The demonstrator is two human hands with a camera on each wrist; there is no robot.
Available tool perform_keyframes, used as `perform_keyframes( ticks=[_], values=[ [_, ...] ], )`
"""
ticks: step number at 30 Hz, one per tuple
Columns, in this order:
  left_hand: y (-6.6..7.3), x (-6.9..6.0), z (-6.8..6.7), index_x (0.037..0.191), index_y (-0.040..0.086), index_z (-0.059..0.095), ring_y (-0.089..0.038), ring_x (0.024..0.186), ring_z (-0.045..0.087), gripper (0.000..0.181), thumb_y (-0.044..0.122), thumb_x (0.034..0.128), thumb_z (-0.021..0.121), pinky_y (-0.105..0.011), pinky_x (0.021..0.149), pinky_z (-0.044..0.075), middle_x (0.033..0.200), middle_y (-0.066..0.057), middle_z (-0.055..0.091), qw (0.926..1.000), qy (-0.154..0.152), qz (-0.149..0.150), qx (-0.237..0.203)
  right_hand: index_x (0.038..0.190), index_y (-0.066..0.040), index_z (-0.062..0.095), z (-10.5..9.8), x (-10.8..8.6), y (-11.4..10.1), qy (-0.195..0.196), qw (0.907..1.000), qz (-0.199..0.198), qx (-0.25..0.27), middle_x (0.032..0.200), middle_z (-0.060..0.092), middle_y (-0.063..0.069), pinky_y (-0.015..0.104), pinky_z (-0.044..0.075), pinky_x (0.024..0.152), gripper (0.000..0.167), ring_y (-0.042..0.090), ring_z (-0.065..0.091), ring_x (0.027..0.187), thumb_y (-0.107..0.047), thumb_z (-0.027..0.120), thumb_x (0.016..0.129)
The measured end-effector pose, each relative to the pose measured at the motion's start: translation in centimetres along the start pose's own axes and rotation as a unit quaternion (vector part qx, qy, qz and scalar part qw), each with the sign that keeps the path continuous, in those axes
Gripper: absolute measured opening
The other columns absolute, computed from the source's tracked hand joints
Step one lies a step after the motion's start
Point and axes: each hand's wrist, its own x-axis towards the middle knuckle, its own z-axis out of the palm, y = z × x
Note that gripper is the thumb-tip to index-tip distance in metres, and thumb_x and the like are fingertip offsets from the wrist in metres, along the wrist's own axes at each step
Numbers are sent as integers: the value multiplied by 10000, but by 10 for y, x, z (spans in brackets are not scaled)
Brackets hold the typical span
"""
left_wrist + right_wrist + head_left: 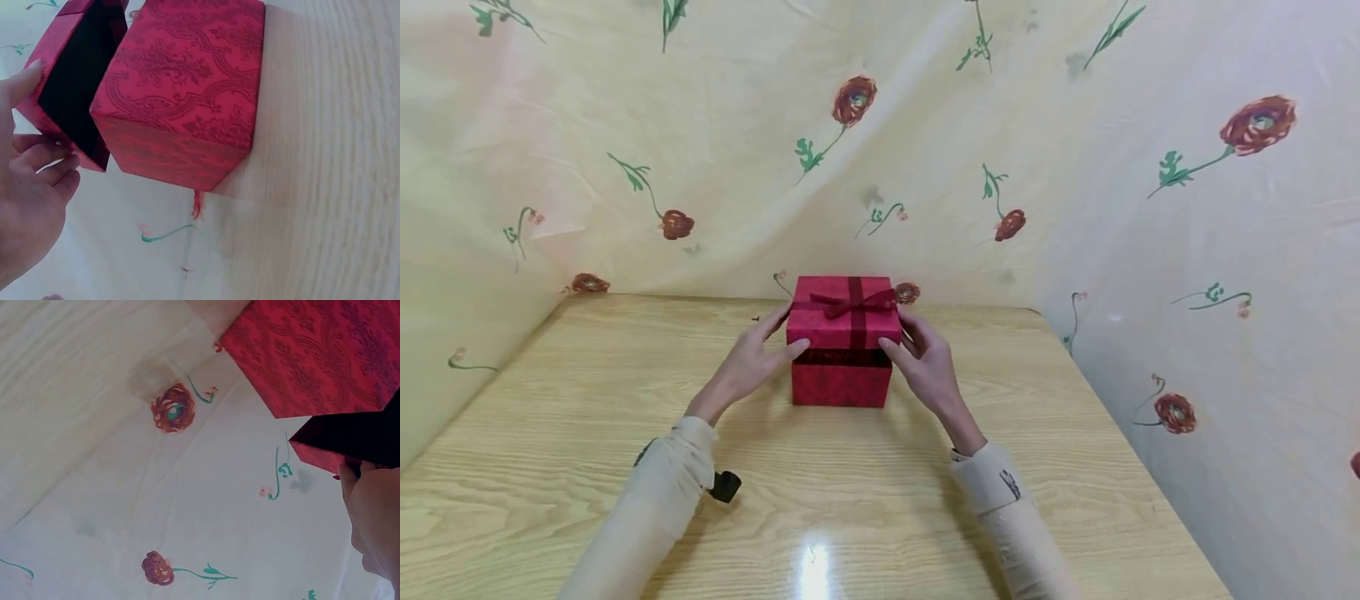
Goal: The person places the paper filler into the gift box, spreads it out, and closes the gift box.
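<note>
A red gift box (840, 387) with a damask-like pattern stands on the wooden table. Over its top is the red lid (820, 333), bound with dark red ribbon and a bow (853, 304). A dark gap shows between lid and box at the front. My left hand (747, 362) holds the lid's left side, thumb at the front corner. On the opposite side my right hand (931, 367) grips it likewise. Both wrist views show the lid's black inside, with the lid (56, 47) raised off the box (181, 69). What the box contains is hidden.
A small black object (726, 487) shows beside the left sleeve, partly hidden by it. Cream cloth (737, 125) printed with red flowers hangs behind and along both sides of the table (1037, 467). The box stands near the table's back edge.
</note>
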Motion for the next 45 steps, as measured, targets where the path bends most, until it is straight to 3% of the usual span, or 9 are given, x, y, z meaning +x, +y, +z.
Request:
perform_keyframes(
  ticks=[5, 14, 36, 45],
  values=[
    [-6, -1, 1, 1653, 81, 242, -368, 1528, 253, 811, 352, 1025, 677, -574, 1204, 232, 1681, -140, 258, 9998, -135, 69, 123, 1453, 125, 497, -1, -6, 10, -112, 9999, -28, -113, 1486, 506, 269, 362, 441, 1082, 542, 373, 477, 1401, 83, 697, 951],
    [-10, -4, 4, 1655, 75, 234, -378, 1537, 219, 828, 348, 1018, 689, -593, 1203, 219, 1684, -170, 237, 9993, -324, -126, 111, 1479, 113, 472, -2, -13, 21, -279, 9983, -101, -493, 1515, 489, 247, 335, 460, 1062, 564, 356, 473, 1407, 76, 687, 960],
    [-16, -5, 8, 1649, 72, 252, -399, 1531, 230, 831, 326, 1006, 714, -571, 1204, 234, 1680, -164, 252, 9990, -395, -201, -88, 1461, 97, 498, -6, -14, 26, -346, 9964, -65, -767, 1519, 494, 230, 344, 469, 1056, 570, 349, 487, 1399, 65, 722, 938],
    [-18, -6, 9, 1650, 56, 231, -423, 1519, 249, 859, 347, 1003, 714, -573, 1193, 260, 1680, -174, 246, 9986, -460, -270, -11, 1454, 174, 442, -4, -17, 23, -379, 9952, 234, -871, 1530, 439, 310, 448, 450, 1067, 581, 436, 451, 1406, 142, 686, 927]
  ],
)
